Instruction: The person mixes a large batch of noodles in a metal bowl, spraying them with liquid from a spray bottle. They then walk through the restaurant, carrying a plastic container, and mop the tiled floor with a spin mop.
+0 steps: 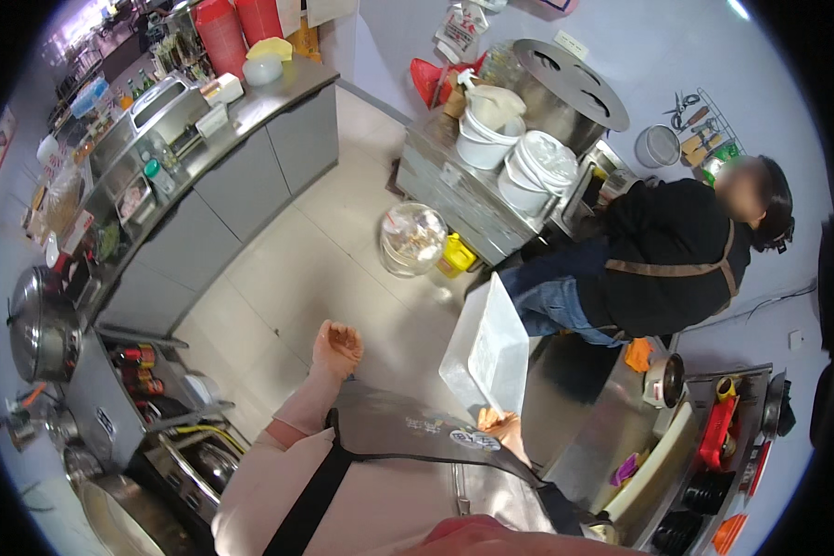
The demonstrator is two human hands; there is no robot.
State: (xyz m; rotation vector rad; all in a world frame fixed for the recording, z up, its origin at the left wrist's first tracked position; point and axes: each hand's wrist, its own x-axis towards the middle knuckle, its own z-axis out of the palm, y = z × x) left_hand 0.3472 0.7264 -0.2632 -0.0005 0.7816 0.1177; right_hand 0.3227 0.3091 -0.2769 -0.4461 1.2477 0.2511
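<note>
My right hand point(504, 429) grips the near rim of a deep white plastic bin point(483, 354). The bin hangs tilted beside my apron, its opening turned partly toward the right. My left hand point(338, 349) is out over the tiled floor, loosely curled, with the thumb apart from the fingers and nothing visible in it. A dark apron point(403, 424) with printed writing covers my front.
A co-worker point(674, 257) in black stands right of the bin at a sink. Ahead are a round clear waste bin point(413, 240), a yellow jug point(456, 256) and white buckets point(486, 139). A steel-topped counter point(250, 111) curves along the left; a steel worktop point(584, 445) lies right.
</note>
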